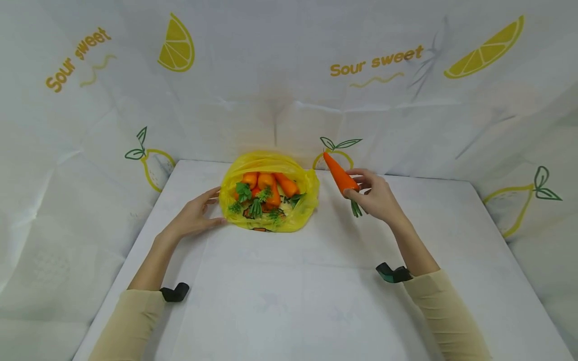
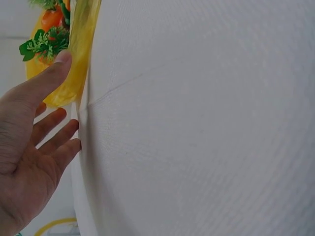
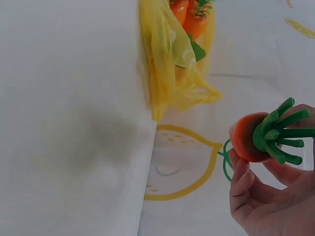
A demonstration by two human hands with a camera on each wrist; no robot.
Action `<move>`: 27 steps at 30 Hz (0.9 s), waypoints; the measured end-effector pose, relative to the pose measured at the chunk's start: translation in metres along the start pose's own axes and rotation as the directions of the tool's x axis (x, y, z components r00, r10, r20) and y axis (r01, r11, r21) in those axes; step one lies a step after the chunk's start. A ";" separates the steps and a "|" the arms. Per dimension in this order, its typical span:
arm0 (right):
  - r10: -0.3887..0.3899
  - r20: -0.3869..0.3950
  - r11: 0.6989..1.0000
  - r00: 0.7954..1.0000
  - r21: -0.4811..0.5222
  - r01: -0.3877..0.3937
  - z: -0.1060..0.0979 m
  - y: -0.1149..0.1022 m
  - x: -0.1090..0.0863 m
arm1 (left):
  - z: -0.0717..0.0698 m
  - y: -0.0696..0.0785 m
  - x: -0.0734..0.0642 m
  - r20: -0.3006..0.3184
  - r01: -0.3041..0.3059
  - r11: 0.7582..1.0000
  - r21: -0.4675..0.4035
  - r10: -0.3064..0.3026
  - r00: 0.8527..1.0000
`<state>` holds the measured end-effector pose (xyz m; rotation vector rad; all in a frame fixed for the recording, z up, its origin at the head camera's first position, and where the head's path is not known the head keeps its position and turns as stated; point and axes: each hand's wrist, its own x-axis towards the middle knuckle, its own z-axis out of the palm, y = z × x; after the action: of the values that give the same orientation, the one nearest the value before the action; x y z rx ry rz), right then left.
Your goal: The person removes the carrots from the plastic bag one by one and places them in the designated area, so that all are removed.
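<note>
A carrot [image 1: 339, 174] with a short green top is pinched between the thumb and fingers of my right hand [image 1: 372, 195], raised above the table to the right of a yellow plastic bag [image 1: 293, 220]. In the right wrist view the carrot's green stalks [image 3: 275, 132] face the camera. The bag stands open, filled with several orange vegetables [image 1: 271, 195] and leafy green sprigs [image 1: 244, 191]. At the bag's left side is my left hand [image 1: 196, 213], its fingers spread and fingertips against or close to the plastic. In the left wrist view the left thumb lies near the bag's rim.
A white-covered table [image 1: 271, 301] runs back to a white cloth backdrop [image 1: 253, 65] printed with lemons and lettering. The bag sits near the table's back edge. Black straps with small devices [image 1: 176, 292] are on both wrists.
</note>
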<state>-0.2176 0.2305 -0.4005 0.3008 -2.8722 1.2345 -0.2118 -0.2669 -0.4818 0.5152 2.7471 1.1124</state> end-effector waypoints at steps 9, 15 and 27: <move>0.098 0.037 0.995 0.994 0.009 -0.099 0.004 0.018 0.007 | 0.001 -0.001 0.000 -0.003 0.005 1.000 0.008 -0.005 1.000; 0.156 0.068 0.988 0.985 -0.012 -0.156 0.012 0.031 0.010 | 0.000 -0.002 0.001 0.002 0.005 1.000 0.018 -0.005 1.000; 0.215 0.100 0.977 0.972 -0.040 -0.211 0.021 0.043 0.012 | 0.002 -0.001 0.002 0.002 0.015 0.999 0.029 -0.015 1.000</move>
<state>-0.2357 0.2420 -0.4454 0.0578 -3.0769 1.2388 -0.2132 -0.2655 -0.4837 0.4987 2.7643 1.0692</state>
